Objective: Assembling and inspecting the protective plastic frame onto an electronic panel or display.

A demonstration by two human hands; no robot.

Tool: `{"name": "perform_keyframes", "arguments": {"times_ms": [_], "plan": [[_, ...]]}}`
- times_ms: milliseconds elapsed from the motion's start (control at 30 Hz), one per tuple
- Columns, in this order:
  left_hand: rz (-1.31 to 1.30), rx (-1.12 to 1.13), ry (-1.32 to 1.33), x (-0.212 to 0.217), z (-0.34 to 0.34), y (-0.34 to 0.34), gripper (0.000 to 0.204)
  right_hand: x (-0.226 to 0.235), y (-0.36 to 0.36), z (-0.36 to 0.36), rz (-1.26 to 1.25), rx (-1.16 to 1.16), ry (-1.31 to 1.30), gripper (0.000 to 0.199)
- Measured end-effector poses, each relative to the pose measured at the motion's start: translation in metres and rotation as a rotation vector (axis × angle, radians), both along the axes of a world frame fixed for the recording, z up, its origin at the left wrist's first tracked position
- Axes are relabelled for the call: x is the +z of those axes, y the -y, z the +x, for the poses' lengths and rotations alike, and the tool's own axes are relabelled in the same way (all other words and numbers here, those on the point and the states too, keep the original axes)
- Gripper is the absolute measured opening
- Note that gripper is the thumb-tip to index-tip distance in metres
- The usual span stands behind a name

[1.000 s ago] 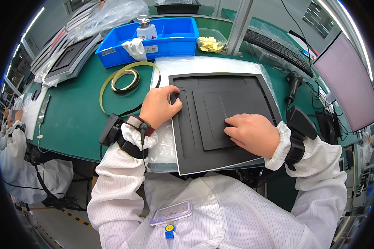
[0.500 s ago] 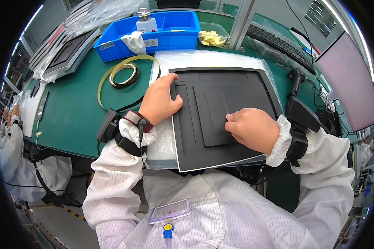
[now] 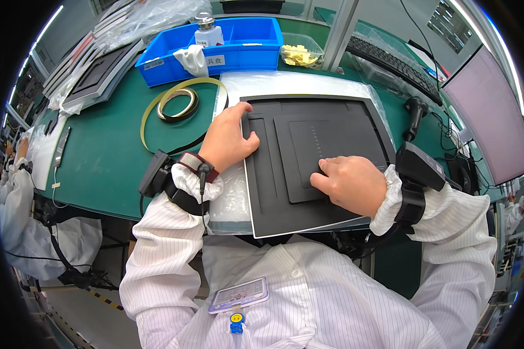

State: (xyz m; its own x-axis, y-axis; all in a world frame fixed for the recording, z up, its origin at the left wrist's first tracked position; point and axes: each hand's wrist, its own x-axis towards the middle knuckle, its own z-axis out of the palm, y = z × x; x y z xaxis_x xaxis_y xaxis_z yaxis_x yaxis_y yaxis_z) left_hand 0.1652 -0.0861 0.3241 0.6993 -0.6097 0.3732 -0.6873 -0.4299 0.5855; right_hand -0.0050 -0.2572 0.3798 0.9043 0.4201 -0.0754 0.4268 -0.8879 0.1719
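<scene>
One black panel [image 3: 314,157] is laid flat on the worktop [image 3: 105,157], long axis slightly tilted. Its left edge is pressed by the left hand [image 3: 230,139]; the right hand [image 3: 349,183] is rested curled on its raised centre, nothing gripped. One tape ring [image 3: 177,104] lies left of the panel.

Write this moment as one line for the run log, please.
left hand: flat on left edge of black panel | right hand: pressing raised center plate | panel: on clear plastic sheet, green table

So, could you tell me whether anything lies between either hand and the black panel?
Nothing visible does: the left hand rests directly on the left edge of the black panel, and the right hand presses on its raised centre section.
</scene>
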Motion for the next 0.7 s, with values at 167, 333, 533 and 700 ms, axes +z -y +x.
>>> {"name": "perform_keyframes", "arguments": {"times_ms": [167,333,533,700], "plan": [[-0.001,-0.007,-0.02,0.0,0.001,-0.001,0.039,0.001,-0.001,0.002,-0.011,0.035,-0.029,0.019],[0.007,-0.012,-0.03,0.002,0.0,-0.001,0.038,0.004,-0.003,0.001,-0.048,0.053,-0.033,0.02],[0.0,-0.011,0.004,-0.001,0.002,0.002,0.038,0.007,-0.005,-0.002,-0.104,0.182,0.383,0.019],[-0.12,-0.031,0.046,-0.008,0.002,0.001,0.038,0.057,0.024,0.019,0.059,0.11,0.471,0.013]]}}
